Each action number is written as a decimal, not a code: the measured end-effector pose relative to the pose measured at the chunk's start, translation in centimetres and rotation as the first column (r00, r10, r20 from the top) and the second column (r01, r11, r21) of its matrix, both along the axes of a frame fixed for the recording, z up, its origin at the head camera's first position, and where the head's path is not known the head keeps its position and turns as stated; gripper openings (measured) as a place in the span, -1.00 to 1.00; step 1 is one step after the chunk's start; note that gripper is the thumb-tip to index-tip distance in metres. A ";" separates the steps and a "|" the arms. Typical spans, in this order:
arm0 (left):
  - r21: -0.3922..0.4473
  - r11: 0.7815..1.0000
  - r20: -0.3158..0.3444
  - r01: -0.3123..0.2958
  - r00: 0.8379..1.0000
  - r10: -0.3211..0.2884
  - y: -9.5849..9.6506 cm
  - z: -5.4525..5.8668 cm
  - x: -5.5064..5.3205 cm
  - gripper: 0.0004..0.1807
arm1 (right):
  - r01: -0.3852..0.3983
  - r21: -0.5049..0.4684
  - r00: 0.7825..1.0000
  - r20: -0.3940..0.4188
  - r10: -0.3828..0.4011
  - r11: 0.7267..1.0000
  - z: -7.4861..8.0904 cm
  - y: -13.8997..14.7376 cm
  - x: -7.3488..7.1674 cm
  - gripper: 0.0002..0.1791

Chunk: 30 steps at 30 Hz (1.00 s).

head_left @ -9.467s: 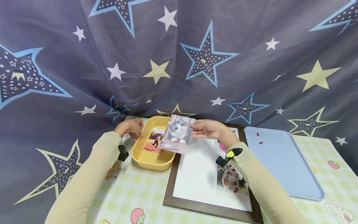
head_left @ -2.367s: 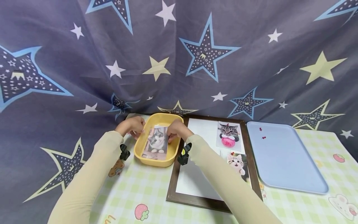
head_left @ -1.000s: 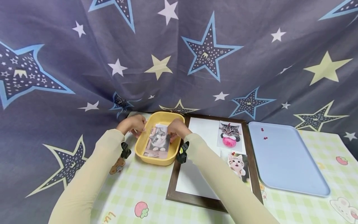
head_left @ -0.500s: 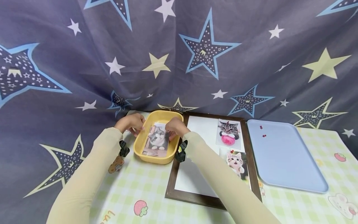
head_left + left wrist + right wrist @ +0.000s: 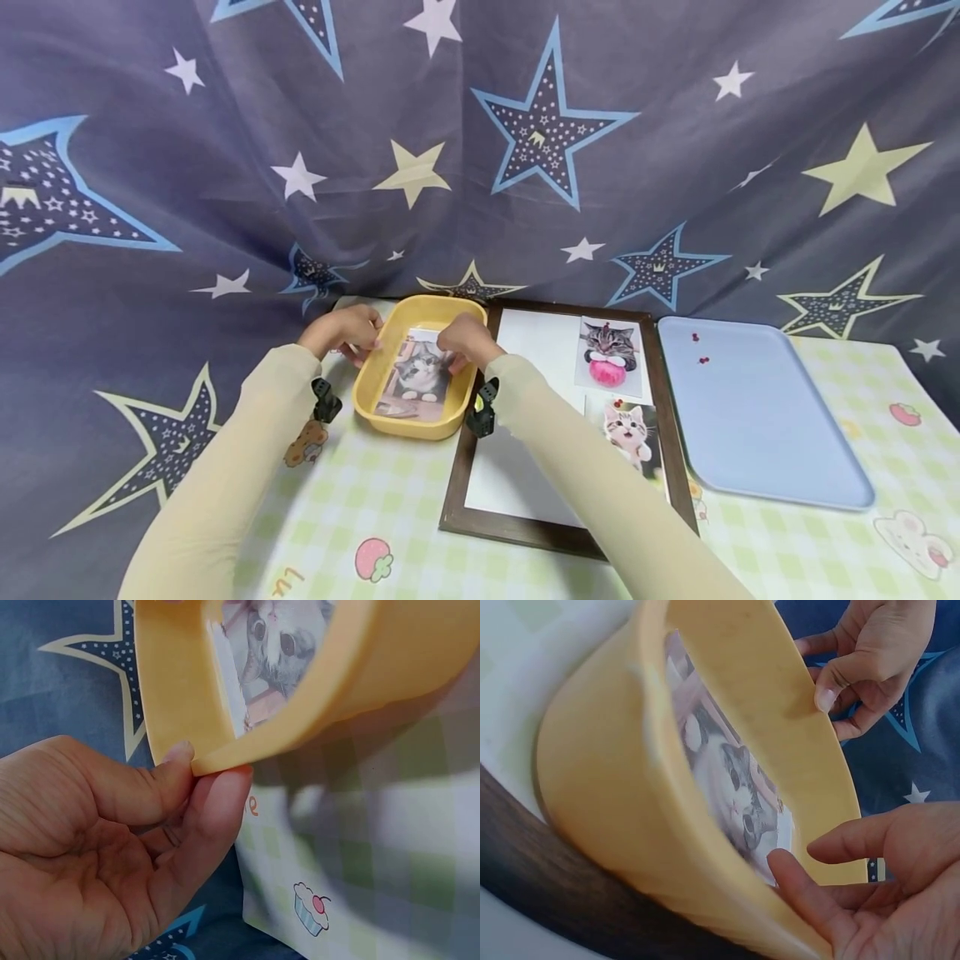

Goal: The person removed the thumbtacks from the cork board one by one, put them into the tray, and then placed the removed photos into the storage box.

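Observation:
On the table sits a yellow plastic tub (image 5: 408, 428) with a photo of a grey-and-white cat (image 5: 421, 377) lying in it, face up. My left hand (image 5: 347, 327) pinches the tub's left rim between thumb and fingers, plain in the left wrist view. My right hand (image 5: 467, 338) reaches over the opposite rim. In the right wrist view its thumb and index finger stand apart, with the index fingertip (image 5: 781, 862) right at the end of the cat photo. White paper edges show beneath that photo; whatever lies under it is mostly hidden.
Right of the tub, under my right forearm, lies a white board (image 5: 517, 487) in a dark brown frame. Two cat photos, a tabby (image 5: 609, 354) and a kitten (image 5: 628, 433), are fixed on it with red pins. Further right, a light blue tray (image 5: 765, 433) holds two red pushpins (image 5: 703, 361).
Earlier my right hand held the cat photo in the air above the tub; now it lies inside, over the runner photo. My left hand stays at the rim. Over the last second little has moved.

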<state>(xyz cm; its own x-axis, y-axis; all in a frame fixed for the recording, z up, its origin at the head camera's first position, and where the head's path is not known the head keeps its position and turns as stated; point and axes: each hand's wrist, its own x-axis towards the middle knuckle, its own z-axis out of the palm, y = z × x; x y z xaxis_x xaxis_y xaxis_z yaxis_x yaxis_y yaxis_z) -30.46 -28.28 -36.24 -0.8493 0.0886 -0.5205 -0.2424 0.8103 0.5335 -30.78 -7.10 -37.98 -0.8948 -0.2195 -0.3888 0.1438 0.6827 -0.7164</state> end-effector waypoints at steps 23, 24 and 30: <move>0.021 0.998 -0.033 0.055 0.998 -0.055 -0.4 0.1 0.9 -0.76 | 0.061 -0.500 0.985 0.168 0.028 0.864 -0.6 1.7 0.2 -0.89; 0.020 0.998 -0.035 0.061 0.998 -0.061 -0.5 0.2 1.0 -0.74 | 0.054 -0.506 0.984 0.171 0.039 0.861 -0.7 1.8 0.2 -0.81; 0.034 0.998 -0.069 0.046 0.997 -0.043 -0.5 0.3 1.5 -0.79 | -0.056 -0.507 0.985 0.112 0.131 0.860 -0.7 2.1 0.2 -0.63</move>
